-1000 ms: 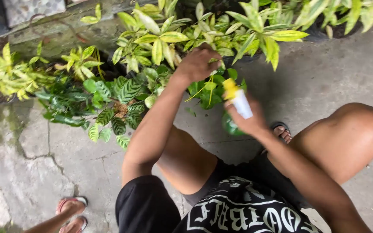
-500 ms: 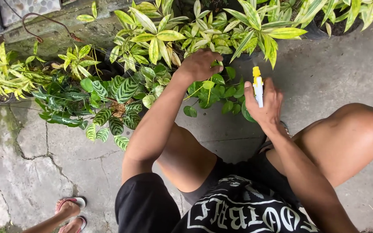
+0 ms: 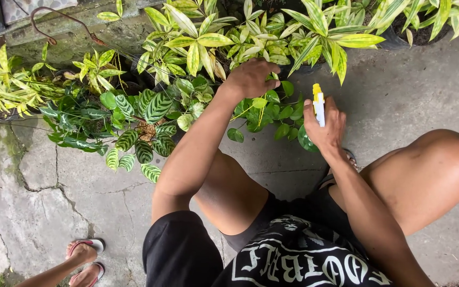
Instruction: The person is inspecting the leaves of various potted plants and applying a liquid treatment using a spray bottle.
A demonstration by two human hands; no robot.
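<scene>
Right hand [image 3: 325, 126] closed round a small spray bottle [image 3: 319, 104], white body, yellow nozzle end pointing far, away from the body. Fingers wrapped tight, thumb along the left side of the bottle; bottle held near upright, just right of the round-leaved green plant [image 3: 272, 109]. Right forearm running from lower right up to the wrist, elbow out of frame, arm lying above the bent right knee [image 3: 442, 165].

Left hand [image 3: 252, 78] loosely curled, knuckles up, fingers bent down into the foliage where the round-leaved plant meets the yellow-green variegated plants [image 3: 203, 40]. Whether anything is pinched between the fingers cannot be told; leaves hide the fingertips. Left arm stretched long and nearly straight from the shoulder at lower centre, angled up and right, crossing over the left thigh.

Squatting posture, black shorts [image 3: 187, 255] and black printed shirt at near edge. Striped-leaf plant [image 3: 144, 114] to the left of the left arm, spilling onto cracked concrete ground [image 3: 43, 207]. More variegated leaves along the far edge in dark pots. Another person's feet in sandals [image 3: 83, 258] at lower left, well apart from both hands.
</scene>
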